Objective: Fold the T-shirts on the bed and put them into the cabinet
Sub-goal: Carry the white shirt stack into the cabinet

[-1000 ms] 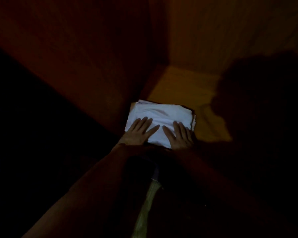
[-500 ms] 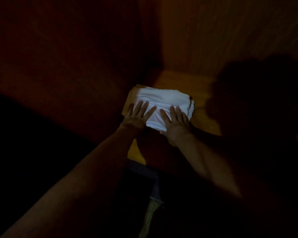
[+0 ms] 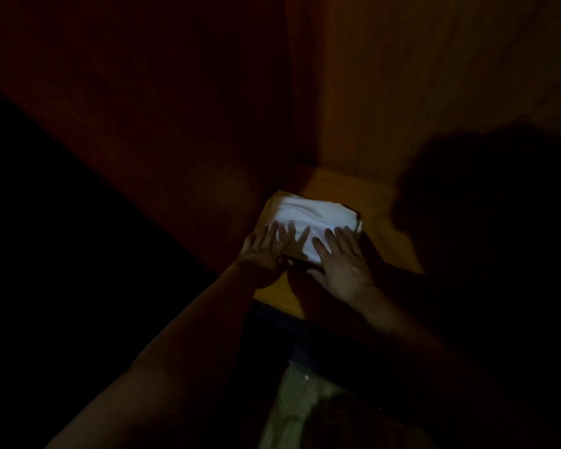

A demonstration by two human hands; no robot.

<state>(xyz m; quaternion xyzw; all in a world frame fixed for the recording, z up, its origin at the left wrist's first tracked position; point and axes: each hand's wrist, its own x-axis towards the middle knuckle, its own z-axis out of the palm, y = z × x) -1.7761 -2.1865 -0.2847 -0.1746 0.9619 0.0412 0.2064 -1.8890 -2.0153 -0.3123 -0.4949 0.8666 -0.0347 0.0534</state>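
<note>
T-shirts point(image 3: 308, 218), folded into a white stack, lie on the cabinet shelf point(image 3: 382, 241) in its back left corner, against the left wall. Left hand point(image 3: 266, 246) and right hand point(image 3: 340, 257) both rest flat on the stack's near edge, fingers straight and spread, likely to push it inward without disturbing the folds. Compared with a second ago, the stack sits deeper toward the corner, and shelf now shows in front of it.

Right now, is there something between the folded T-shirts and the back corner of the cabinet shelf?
Nothing visible. The shelf behind the folded T-shirts looks bare up to the corner, though it is dim. Both hands, left and right, lie flat on the near edge.
</note>
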